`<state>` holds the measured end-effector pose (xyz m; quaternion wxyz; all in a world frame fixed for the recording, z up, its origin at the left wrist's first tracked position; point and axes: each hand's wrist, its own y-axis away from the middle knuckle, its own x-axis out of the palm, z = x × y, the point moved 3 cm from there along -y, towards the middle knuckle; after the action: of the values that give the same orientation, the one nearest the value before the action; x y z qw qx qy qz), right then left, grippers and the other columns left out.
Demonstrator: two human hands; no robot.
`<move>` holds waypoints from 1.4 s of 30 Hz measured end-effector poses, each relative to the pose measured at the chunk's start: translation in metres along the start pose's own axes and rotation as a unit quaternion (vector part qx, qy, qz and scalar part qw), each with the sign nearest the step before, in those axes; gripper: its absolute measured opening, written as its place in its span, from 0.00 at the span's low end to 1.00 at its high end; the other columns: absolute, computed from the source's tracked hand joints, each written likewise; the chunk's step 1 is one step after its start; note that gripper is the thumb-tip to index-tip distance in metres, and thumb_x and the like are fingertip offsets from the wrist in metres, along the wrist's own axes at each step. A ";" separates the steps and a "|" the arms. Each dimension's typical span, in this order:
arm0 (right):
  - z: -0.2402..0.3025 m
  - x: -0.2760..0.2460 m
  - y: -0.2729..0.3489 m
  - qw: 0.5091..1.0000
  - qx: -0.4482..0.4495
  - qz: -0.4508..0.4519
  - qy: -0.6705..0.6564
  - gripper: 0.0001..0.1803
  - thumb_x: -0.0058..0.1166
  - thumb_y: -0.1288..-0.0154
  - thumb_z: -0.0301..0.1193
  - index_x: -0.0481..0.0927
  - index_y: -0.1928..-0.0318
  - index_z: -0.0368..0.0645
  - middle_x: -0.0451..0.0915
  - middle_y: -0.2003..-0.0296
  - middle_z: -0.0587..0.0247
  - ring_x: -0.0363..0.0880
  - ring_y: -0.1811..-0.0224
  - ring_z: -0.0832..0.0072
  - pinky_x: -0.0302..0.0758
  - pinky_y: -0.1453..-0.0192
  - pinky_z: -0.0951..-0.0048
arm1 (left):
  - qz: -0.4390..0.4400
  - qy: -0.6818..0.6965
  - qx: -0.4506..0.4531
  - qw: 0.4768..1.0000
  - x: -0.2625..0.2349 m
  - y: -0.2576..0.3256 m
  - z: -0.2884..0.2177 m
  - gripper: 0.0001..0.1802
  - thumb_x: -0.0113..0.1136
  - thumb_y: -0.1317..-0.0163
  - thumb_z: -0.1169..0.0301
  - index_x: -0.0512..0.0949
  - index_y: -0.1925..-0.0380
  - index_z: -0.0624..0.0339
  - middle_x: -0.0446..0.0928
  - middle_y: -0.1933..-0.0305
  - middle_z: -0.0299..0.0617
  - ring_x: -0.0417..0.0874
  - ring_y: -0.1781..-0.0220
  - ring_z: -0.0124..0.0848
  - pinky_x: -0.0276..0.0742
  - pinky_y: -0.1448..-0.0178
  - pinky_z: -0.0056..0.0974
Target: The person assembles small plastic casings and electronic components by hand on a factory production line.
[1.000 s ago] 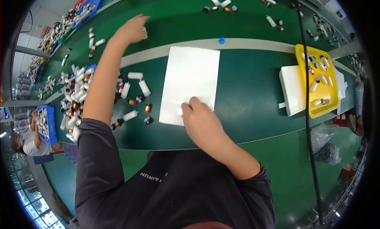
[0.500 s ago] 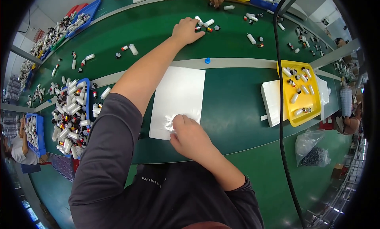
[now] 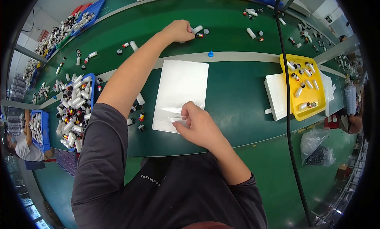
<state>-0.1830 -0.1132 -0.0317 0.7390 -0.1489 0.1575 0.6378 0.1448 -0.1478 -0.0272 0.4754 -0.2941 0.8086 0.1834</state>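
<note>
Reach: left hand [image 3: 178,32] curled at white cylindrical bottle [image 3: 197,29], upper centre; hold unclear.
Centre: right hand [image 3: 199,127] curled by glossy clear film [image 3: 172,111] on white rectangular sheets [image 3: 184,82]; grip unclear.
Care: light touch seemed best.

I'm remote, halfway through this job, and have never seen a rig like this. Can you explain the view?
There is no machine here: these are a person's bare hands, seen from above by a fisheye camera on their head, so straight edges bend. A white sheet lies on the dark green table, with clear film on it. The right hand has its fingers bent at that film; whether they grip it, I can't tell. The left hand is farther out, beside a small white bottle; what it holds is hidden. A blue tray stands left, a yellow tray right.
</note>
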 end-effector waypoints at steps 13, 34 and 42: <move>0.004 -0.001 0.005 0.997 0.066 0.029 -0.004 0.17 0.65 0.39 0.33 0.68 0.62 0.40 0.76 0.69 0.57 0.76 0.71 0.66 0.75 0.65 0.65 | -0.071 -0.276 0.126 0.950 -0.052 0.033 0.012 0.18 0.57 0.31 0.65 0.79 0.42 0.46 0.82 0.49 0.37 0.84 0.46 0.41 0.83 0.50 0.47; -0.040 -0.025 -0.180 0.908 -0.207 -0.202 0.302 0.27 0.61 0.41 0.24 0.65 0.44 0.38 0.83 0.59 0.52 0.84 0.55 0.53 0.79 0.52 0.58 | 0.129 0.066 0.126 0.981 -0.033 0.092 0.034 0.25 0.60 0.41 0.64 0.79 0.43 0.58 0.77 0.65 0.42 0.76 0.63 0.32 0.73 0.57 0.35; 0.019 -0.058 -0.145 0.940 -0.240 -0.230 0.074 0.23 0.60 0.38 0.22 0.63 0.46 0.40 0.80 0.58 0.50 0.83 0.59 0.51 0.79 0.56 0.58 | 0.001 0.128 0.110 0.986 -0.055 0.126 0.020 0.17 0.48 0.34 0.70 0.77 0.47 0.59 0.71 0.68 0.38 0.70 0.66 0.28 0.69 0.58 0.34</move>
<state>-0.0462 -0.1773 0.0130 0.7940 -0.4007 0.0155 0.4569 0.0963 -0.0239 0.0139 0.3971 -0.2604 0.8784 0.0550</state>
